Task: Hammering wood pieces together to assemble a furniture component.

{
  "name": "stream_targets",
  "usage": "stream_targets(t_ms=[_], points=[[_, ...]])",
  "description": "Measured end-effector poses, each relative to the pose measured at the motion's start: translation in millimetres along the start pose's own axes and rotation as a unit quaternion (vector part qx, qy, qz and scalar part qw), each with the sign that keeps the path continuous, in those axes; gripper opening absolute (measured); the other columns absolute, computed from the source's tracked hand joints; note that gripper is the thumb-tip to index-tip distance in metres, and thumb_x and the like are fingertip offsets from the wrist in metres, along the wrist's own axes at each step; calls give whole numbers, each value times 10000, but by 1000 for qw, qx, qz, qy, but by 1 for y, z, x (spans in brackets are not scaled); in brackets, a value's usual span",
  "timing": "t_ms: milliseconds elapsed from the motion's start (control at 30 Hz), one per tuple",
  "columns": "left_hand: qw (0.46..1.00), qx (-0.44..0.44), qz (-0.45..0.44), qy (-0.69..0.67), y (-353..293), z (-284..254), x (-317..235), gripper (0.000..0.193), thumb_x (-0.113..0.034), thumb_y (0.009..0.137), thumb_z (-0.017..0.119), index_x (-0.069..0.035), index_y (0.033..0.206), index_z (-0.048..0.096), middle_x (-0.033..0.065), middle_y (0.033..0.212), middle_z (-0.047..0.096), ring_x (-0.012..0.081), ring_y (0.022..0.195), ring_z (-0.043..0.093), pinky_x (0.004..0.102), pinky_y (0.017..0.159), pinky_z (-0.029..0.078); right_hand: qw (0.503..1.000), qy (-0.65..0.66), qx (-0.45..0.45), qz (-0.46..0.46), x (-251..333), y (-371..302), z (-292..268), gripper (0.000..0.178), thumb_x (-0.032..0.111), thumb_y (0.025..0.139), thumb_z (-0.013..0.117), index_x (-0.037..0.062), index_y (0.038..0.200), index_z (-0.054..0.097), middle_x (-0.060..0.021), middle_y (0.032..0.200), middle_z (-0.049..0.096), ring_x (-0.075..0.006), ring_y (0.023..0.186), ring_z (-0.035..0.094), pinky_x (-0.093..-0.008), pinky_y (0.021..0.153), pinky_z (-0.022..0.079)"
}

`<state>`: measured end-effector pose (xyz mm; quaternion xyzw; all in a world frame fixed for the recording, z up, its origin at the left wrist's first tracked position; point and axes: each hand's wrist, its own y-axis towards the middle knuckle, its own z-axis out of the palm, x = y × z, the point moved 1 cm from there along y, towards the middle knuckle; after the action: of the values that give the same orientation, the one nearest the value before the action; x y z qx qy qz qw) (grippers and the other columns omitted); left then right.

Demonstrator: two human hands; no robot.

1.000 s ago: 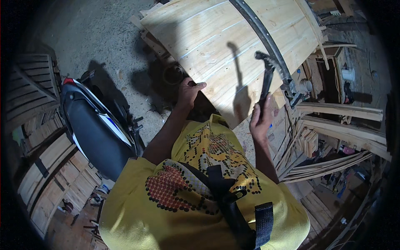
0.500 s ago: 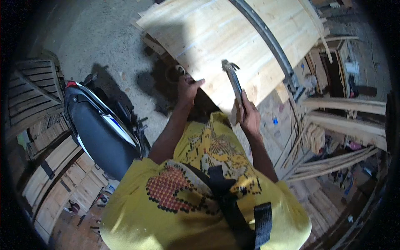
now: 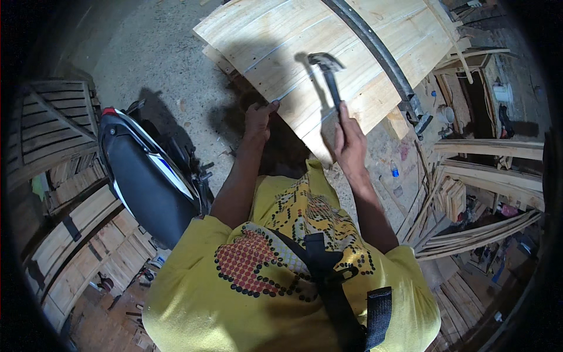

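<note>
A pale wooden panel made of joined boards lies in front of me, with a long dark metal bar clamp across it. My left hand is at the panel's near left edge, thumb at the top and fingers curled at the side, partly in shadow. In my right hand is a claw hammer, gripped by its dark handle. The hammer's head is over the panel near its front corner and casts a shadow there.
A parked motorcycle with a black seat stands to my left. Slatted wood and stacked boards lie beyond it. To the right are more planks, thin strips and a small blue-labelled bottle on the floor.
The hammer has turned and its head has moved up and farther over the panel. My left hand has shifted slightly along the edge, its thumb now drawn in closer.
</note>
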<state>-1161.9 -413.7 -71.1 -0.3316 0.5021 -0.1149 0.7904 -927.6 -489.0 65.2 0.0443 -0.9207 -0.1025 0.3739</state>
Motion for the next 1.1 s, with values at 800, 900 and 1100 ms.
stream_targets(t_ms=[800,900,1100], points=[[984,68,62,156,-82,32,57,307,-176,807,824,14,1000,680,52,843,673,172,745,618,333,679,489,995,-32,84,45,-82,-108,-61,561,-26,924,594,73,1467,491,-224,997,656,-333,832,659,-394,767,534],[980,67,83,166,-78,27,60,236,-158,808,825,1,926,697,50,804,673,153,699,599,314,655,483,1000,23,3,-14,-49,-87,-83,539,-31,923,599,50,1447,504,-221,1023,672,-314,857,678,-365,791,541],[967,77,111,214,-71,25,60,223,-121,786,837,5,902,695,42,790,679,132,653,598,289,606,469,998,43,11,-42,-97,-125,-57,713,-95,848,594,141,1506,456,-170,841,589,-291,723,618,-360,687,517]])
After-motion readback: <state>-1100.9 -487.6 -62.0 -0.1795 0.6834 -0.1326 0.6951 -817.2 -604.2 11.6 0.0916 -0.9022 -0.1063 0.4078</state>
